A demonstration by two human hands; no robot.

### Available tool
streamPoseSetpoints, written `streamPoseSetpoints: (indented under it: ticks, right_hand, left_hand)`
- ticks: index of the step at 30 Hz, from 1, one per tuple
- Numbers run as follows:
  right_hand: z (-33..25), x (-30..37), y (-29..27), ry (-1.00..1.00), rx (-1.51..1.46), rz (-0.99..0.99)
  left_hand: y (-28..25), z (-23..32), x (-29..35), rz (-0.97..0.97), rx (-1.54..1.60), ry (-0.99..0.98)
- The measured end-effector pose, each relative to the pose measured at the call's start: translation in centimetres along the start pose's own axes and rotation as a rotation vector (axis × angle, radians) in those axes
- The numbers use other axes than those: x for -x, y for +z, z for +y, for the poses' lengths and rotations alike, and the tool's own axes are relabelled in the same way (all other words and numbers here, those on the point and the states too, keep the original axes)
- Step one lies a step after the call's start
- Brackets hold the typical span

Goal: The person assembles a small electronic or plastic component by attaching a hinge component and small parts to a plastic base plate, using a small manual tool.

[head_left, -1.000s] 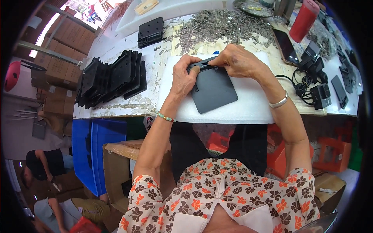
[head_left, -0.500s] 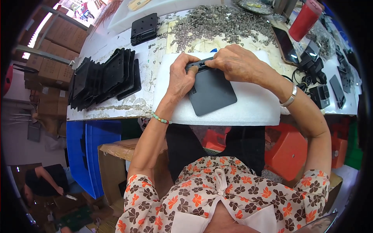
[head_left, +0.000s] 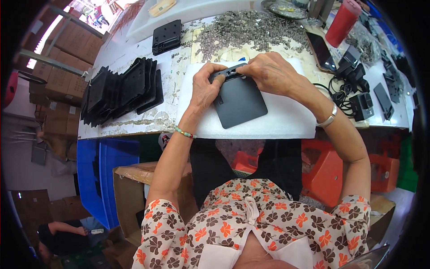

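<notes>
A flat dark plastic panel (head_left: 242, 105) with rounded corners and a slotted far edge lies tilted on a white foam sheet (head_left: 291, 127). My left hand (head_left: 206, 89) grips its far left corner, thumb on top beside the slot. At the right end of that slot, my right hand (head_left: 271, 74) is closed, with its fingertips pressed against the edge. Whatever those fingertips hold, if anything, is too small to make out. Just beyond the panel's far edge shows a small blue piece (head_left: 242, 59).
Several black plastic panels (head_left: 123, 89) stand stacked at the left, and more lie at the back (head_left: 167, 36). A heap of small metal pieces (head_left: 255, 31) spreads across the far table. Rightward are a phone (head_left: 320, 51), a red cup (head_left: 343, 23), cables and black parts (head_left: 362, 106).
Both hands and the panel have shifted slightly in the picture, with the right fingertips still at the slot. The person at lower left has changed posture.
</notes>
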State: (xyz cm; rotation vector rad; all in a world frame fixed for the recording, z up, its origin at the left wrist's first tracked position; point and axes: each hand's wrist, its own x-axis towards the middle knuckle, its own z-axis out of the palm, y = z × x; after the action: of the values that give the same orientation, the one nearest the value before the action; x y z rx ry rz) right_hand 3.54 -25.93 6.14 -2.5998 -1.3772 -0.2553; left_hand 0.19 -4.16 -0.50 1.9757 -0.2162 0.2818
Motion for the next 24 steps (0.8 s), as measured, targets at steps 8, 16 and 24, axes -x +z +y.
streamPoseSetpoints:
  ticks: [8, 16, 24]
  right_hand:
    - [1.1, 0.5, 2.1, 0.046, -0.099, -0.002]
    - [1.7, 1.0, 2.8, 0.008, -0.118, 0.076]
    - [1.8, 1.1, 2.8, -0.001, -0.171, 0.071]
  left_hand:
    - [0.3, 0.1, -0.1, -0.012, -0.006, -0.023]
    - [0.5, 0.7, 0.0, 0.003, -0.092, 0.022]
    - [0.5, 0.5, -0.2, 0.003, -0.142, 0.080]
